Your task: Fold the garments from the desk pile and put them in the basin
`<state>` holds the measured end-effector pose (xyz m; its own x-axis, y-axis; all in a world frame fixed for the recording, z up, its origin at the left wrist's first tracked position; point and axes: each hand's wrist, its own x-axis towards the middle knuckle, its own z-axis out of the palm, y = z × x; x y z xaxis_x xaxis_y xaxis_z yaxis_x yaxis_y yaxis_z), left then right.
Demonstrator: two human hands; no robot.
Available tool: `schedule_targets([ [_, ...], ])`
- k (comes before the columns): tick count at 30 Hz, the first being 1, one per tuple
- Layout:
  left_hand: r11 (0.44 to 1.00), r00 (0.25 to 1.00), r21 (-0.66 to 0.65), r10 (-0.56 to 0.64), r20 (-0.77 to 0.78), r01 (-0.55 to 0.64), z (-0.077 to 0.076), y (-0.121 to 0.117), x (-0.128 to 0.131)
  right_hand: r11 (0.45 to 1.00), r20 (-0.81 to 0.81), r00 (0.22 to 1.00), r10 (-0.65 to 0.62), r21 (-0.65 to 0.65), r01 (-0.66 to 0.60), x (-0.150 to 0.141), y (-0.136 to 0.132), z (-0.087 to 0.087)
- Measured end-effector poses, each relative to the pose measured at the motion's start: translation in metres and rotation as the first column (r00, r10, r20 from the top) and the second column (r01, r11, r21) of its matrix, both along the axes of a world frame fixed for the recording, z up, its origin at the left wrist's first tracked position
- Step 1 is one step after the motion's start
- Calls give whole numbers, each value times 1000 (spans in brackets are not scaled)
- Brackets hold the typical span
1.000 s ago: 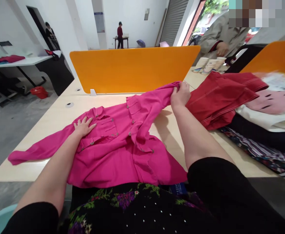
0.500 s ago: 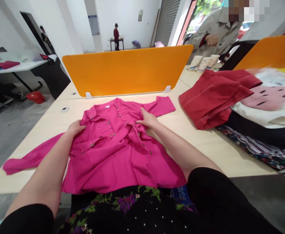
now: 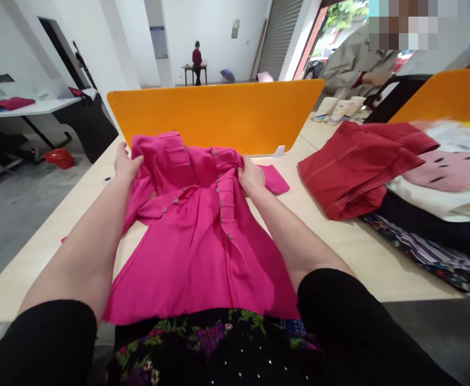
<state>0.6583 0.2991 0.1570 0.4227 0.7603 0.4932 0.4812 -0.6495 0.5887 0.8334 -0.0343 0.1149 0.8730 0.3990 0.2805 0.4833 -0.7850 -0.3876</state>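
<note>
Left grip (image 3: 127,165) and right grip (image 3: 251,176) are closed on the shoulders of the magenta button-front shirt jacket (image 3: 186,246), its body draping between them toward the table's (image 3: 364,257) near edge

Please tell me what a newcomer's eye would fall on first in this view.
Probably the bright pink garment at the near side of the table, with the left hand and right hand at either side of its upper part. Next might come the orange partition standing behind it, then the red garment overlapping a pile of clothes at the right.
</note>
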Motion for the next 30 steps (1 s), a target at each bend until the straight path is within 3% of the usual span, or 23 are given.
schedule_targets([
  [3,993,988,57,-94,-121,102,-10,-19,-11,991,32,991,129,23,-130,1,-10,-13],
  [6,942,918,142,-248,-310,302,-48,-48,-48,959,60,959,276,51,-279,-18,-39,-44],
  [9,872,821,181,-333,-464,456,-84,-76,-85,911,74,918,390,117,-396,-56,-77,-68],
  [12,848,785,225,-301,-542,481,-95,-95,-97,853,62,873,484,190,-486,-104,-107,-77],
  [16,885,814,269,-182,-552,380,-83,-105,-78,795,81,812,577,174,-582,-145,-116,-83],
  [22,959,845,149,-130,-519,240,-64,-101,-56,760,142,785,602,199,-619,-142,-106,-87],
  [26,979,902,125,-97,-421,163,-28,-93,-59,746,131,780,612,232,-624,-137,-106,-87],
  [30,974,913,151,-94,-396,166,12,-93,-70,739,129,777,616,249,-627,-134,-105,-89],
])
